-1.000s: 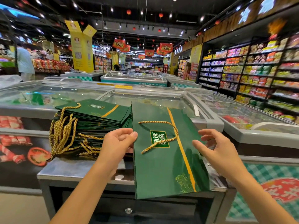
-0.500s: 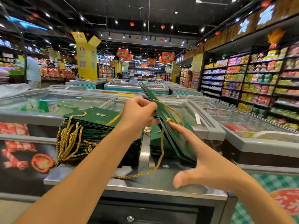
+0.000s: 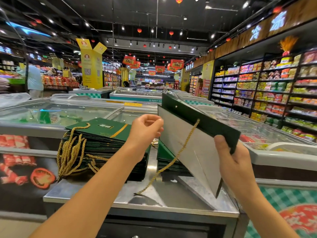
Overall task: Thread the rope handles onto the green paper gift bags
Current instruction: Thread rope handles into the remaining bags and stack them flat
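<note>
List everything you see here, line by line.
held bag: one, green outside, white inside, opened above the counter
rope: one, gold, hanging from held bag's top to counter
finished bags: one stack, green with gold handles, counter left
flat bags: low stack, green, behind held bag
counter: one, steel, front
freezers: several, glass-topped, behind
shelves: packaged goods, multicoloured, right
left grip: pinches held bag's left edge
right grip: holds held bag's green top

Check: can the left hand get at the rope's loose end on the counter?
Probably yes. The rope's loose end lies uncovered on the counter below the left hand, while the right hand holds the bag.
</note>
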